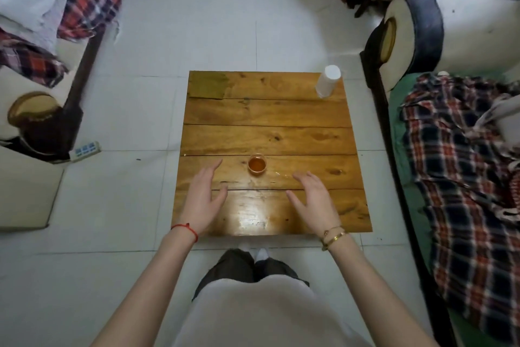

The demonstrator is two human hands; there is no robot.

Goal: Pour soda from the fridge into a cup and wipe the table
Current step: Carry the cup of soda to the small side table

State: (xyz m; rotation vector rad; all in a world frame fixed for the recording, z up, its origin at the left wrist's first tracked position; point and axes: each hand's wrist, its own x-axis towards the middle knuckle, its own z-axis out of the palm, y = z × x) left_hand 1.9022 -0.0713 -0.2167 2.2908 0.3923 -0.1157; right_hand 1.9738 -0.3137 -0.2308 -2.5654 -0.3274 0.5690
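Fingers on both hands are straight and spread, holding nothing: the left hand hovers over the table near its near-left corner, and the right hand hovers toward the near-right part, palms turned inward toward each other.

Between and just beyond them stands the cup, a small clear one holding amber liquid, upright on the plank nearest but 1 to the person, roughly midway between the left and right edges. Neither hand touches it. At the far-right corner stands a white stack of cups, upside down and well apart from the filled one.

Pouring looks done, judging by the liquid in the cup and the absence of any bottle. A few wet glints show on the wood just right of the cup, likely drips, so wiping appears to be the step in hand. No cloth or tissue is visible on the table, so the next move probably calls for fetching one, then passing it over the wet patch without knocking the cup.

No brand, label or readable writing shows on either cup or the table.
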